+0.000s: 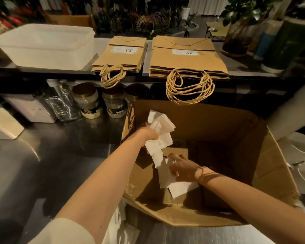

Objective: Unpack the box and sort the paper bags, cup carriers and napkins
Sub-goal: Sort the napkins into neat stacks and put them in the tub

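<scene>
the cardboard box [271,164] stands open on the steel surface [60,155]. over its left wall the left hand [150,134] grips a crumpled bunch of napkins [161,131], fingers curled round it. lower, inside the box, the right hand [181,167] pinches loose napkins [180,188]. beyond the box, on a raised ledge, the smaller stack of paper bags [121,57] lies flat, left of the larger stack of paper bags [187,60], their handles hanging towards the box.
</scene>
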A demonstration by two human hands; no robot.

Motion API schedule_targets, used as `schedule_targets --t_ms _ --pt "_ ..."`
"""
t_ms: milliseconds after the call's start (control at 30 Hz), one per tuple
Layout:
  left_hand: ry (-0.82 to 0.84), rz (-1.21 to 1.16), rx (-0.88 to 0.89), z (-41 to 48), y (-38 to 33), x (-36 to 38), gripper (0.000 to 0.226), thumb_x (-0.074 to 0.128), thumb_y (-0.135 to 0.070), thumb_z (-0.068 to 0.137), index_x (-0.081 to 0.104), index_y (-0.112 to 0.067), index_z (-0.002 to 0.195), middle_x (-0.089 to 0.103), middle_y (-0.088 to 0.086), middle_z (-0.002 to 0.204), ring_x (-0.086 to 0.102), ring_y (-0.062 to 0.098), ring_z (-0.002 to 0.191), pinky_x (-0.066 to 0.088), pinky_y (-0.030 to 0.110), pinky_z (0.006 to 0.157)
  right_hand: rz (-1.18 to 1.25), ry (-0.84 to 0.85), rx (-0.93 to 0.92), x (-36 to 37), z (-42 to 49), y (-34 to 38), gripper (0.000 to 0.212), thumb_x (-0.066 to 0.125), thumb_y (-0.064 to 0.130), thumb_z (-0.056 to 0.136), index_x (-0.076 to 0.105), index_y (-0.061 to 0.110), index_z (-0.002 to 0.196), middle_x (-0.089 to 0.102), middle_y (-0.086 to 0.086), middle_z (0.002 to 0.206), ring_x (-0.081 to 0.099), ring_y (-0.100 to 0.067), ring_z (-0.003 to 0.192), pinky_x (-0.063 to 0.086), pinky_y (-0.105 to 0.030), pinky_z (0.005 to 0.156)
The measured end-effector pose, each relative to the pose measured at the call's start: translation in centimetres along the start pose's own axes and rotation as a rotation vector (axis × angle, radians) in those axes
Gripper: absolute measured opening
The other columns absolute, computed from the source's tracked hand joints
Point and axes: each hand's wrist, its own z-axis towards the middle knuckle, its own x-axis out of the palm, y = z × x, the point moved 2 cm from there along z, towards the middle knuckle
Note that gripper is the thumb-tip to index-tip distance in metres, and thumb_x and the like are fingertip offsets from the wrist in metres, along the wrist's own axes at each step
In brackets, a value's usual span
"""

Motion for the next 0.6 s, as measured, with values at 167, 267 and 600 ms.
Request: schedule_targets --t_ms 167,267,600 --pt "-0.008 0.009 -0.039 0.1 0.2 -0.1 0.052 0.053 -0.019 0.097 0.032 -0.007 0.143 0.041 0.016 0.139 0.043 0.028 0.127 0.04 0.037 0.109 -0.111 0.03 -0.101 0.2 1.3 1.3 0.081 0.072 0.02 0.083 0.024 0.024 0.148 0.021 -0.01 0.152 0.034 -0.036 0.133 0.038 -0.047 0.106" --pt "-0.032 0.0 -0.035 0.1 0.1 0.2 0.064 0.053 -0.019 0.097 0.019 -0.007 0.15 0.03 0.017 0.149 0.036 0.03 0.136 0.036 0.039 0.112 -0.067 0.044 -0.091 0.3 1.6 1.6 0.075 0.064 0.009 0.088 0.027 0.033 0.148 0.025 -0.01 0.148 0.035 -0.034 0.131 0.044 -0.043 0.1" --pt "-0.009 -0.125 -0.05 -0.7 0.2 -0.2 0.059 0.06 -0.018 0.093 0.031 -0.011 0.144 0.045 0.013 0.134 0.05 0.028 0.121 0.051 0.035 0.096 0.242 0.006 0.024 -1.3 0.7 0.4 0.048 0.053 0.002 0.089 0.052 0.014 0.135 0.054 -0.014 0.129 0.05 -0.032 0.12 0.041 -0.037 0.099"
